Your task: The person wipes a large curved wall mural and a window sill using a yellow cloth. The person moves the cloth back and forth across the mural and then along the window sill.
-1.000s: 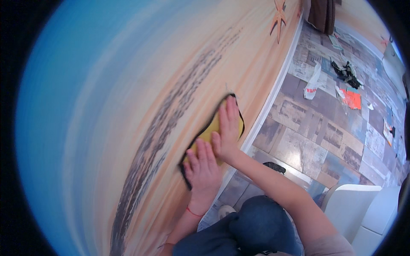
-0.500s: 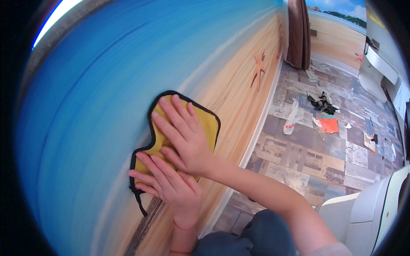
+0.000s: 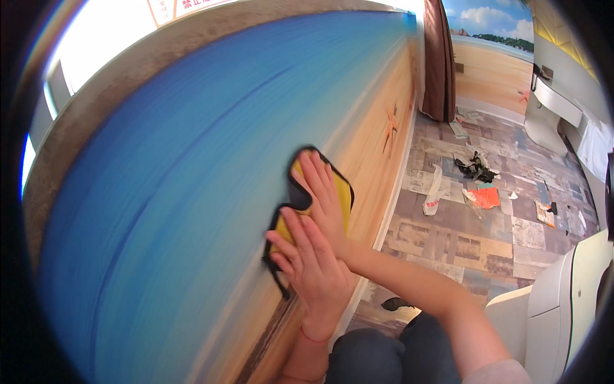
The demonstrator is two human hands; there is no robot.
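A yellow cloth with a black edge lies flat against a wall mural, where the blue band meets the sand-coloured band. My right hand presses on the cloth's upper part with its fingers spread, the arm reaching in from the lower right. Just below, my left hand lies flat on the lower part of the cloth, fingers apart, with a red string around its wrist. Most of the cloth is hidden under both hands. My knees in dark trousers show at the bottom.
The patchwork tiled floor to the right holds litter: a white wrapper, an orange scrap, black bits, a dark object. A brown curtain hangs at the back. A white fixture stands at lower right.
Both hands have slid the cloth up the wall, from the sand-coloured band to the edge of the blue. The view has swung upward and toward the room's far end.
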